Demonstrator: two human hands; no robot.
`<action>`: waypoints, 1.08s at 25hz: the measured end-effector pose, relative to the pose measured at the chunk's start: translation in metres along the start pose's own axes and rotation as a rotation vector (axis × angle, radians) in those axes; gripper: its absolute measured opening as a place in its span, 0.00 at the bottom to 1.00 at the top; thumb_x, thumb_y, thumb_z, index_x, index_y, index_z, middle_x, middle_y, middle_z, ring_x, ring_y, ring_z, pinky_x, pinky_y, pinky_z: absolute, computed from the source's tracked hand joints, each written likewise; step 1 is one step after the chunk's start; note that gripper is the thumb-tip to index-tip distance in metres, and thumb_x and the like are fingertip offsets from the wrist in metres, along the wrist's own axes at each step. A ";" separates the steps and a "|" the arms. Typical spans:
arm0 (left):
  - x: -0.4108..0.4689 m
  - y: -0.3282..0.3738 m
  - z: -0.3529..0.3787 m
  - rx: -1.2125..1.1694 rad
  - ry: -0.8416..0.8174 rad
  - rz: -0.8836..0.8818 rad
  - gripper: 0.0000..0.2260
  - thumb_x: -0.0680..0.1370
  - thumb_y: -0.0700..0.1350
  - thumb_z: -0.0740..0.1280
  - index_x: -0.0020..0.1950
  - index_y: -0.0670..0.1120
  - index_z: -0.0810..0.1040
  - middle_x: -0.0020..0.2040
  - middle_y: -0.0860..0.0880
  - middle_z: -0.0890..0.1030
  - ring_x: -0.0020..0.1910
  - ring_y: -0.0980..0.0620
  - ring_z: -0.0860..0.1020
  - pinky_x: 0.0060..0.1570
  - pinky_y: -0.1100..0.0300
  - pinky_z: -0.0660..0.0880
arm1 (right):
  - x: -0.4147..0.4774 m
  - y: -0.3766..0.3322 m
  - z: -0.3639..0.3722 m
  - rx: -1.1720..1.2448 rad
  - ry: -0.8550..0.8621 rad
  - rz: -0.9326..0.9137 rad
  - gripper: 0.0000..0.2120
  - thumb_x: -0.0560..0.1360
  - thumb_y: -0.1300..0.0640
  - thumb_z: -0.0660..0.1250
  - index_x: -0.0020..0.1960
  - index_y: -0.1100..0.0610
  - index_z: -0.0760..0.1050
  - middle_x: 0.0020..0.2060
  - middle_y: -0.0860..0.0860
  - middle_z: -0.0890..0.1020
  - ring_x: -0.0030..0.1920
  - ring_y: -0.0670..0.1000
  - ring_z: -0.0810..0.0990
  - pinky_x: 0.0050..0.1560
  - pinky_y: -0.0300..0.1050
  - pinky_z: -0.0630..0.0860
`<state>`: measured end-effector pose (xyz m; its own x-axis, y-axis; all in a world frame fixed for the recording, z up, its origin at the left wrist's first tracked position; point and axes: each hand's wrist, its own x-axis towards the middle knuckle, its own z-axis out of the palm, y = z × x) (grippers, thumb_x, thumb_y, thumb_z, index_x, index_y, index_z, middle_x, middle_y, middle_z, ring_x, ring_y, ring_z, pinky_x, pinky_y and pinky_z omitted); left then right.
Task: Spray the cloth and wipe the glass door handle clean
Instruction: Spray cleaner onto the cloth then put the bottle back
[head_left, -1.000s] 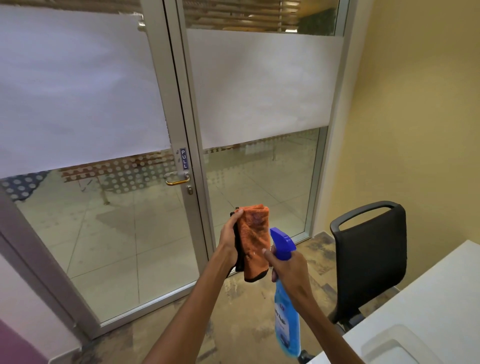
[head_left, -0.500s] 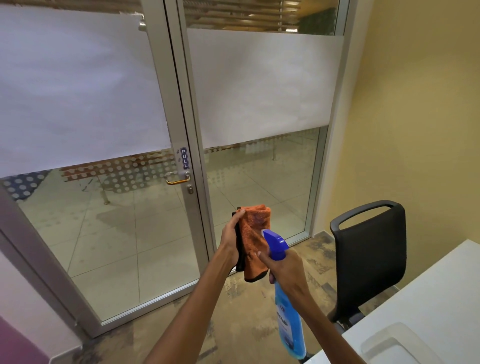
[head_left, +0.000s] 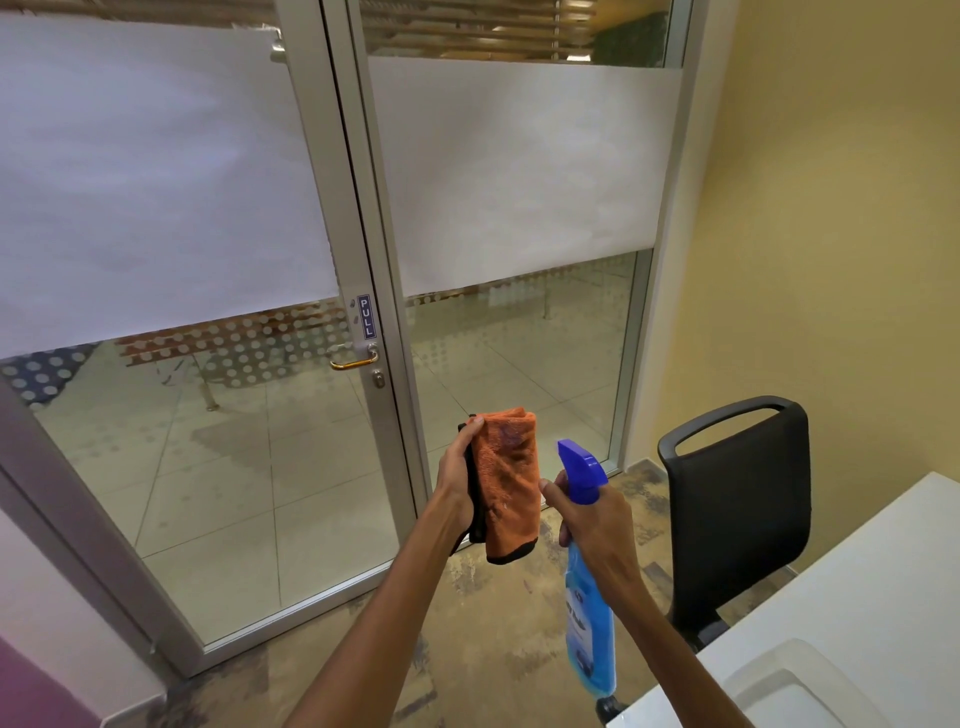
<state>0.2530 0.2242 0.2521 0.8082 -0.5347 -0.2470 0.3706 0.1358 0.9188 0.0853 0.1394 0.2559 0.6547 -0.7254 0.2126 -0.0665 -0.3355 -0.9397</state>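
Note:
My left hand (head_left: 457, 475) holds a folded orange cloth (head_left: 511, 483) upright, a darker damp patch near its top. Just to the right, my right hand (head_left: 592, 525) grips a blue spray bottle (head_left: 589, 618) by the neck, its blue nozzle (head_left: 579, 465) pointing left at the cloth from a short gap. The brass lever handle (head_left: 356, 361) sits on the grey frame of the glass door (head_left: 218, 457), under a PULL sign (head_left: 366, 317), up and left of both hands and well apart from them.
A black office chair (head_left: 737, 504) stands at the right against the yellow wall. A white table (head_left: 852, 613) fills the lower right corner. A fixed glass panel (head_left: 519, 364) is right of the door. Patterned floor lies below.
The spray bottle has drawn back to the right and slightly down, away from the cloth. The cloth and my left hand have stayed nearly still.

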 end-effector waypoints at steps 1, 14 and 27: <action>0.000 0.000 0.001 -0.004 -0.001 -0.006 0.19 0.82 0.59 0.65 0.55 0.44 0.84 0.49 0.42 0.88 0.49 0.42 0.84 0.51 0.51 0.79 | -0.001 0.002 -0.001 -0.010 0.001 0.007 0.09 0.76 0.54 0.72 0.40 0.54 0.74 0.25 0.52 0.77 0.24 0.47 0.76 0.34 0.39 0.77; 0.008 -0.003 0.006 -0.019 0.018 -0.009 0.26 0.79 0.62 0.68 0.64 0.42 0.83 0.59 0.39 0.85 0.55 0.40 0.83 0.55 0.49 0.79 | -0.020 0.017 0.006 -0.009 -0.057 0.014 0.06 0.76 0.53 0.72 0.45 0.50 0.75 0.25 0.48 0.77 0.22 0.45 0.76 0.30 0.35 0.77; 0.003 -0.009 0.017 -0.017 -0.008 -0.033 0.19 0.80 0.59 0.67 0.57 0.44 0.84 0.53 0.41 0.87 0.49 0.43 0.84 0.48 0.52 0.79 | -0.007 0.014 0.004 -0.007 -0.018 -0.016 0.06 0.76 0.53 0.72 0.49 0.53 0.77 0.28 0.51 0.80 0.24 0.45 0.78 0.33 0.40 0.80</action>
<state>0.2450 0.2073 0.2484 0.7916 -0.5459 -0.2745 0.4049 0.1322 0.9047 0.0825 0.1417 0.2400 0.6693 -0.7088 0.2229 -0.0609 -0.3513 -0.9343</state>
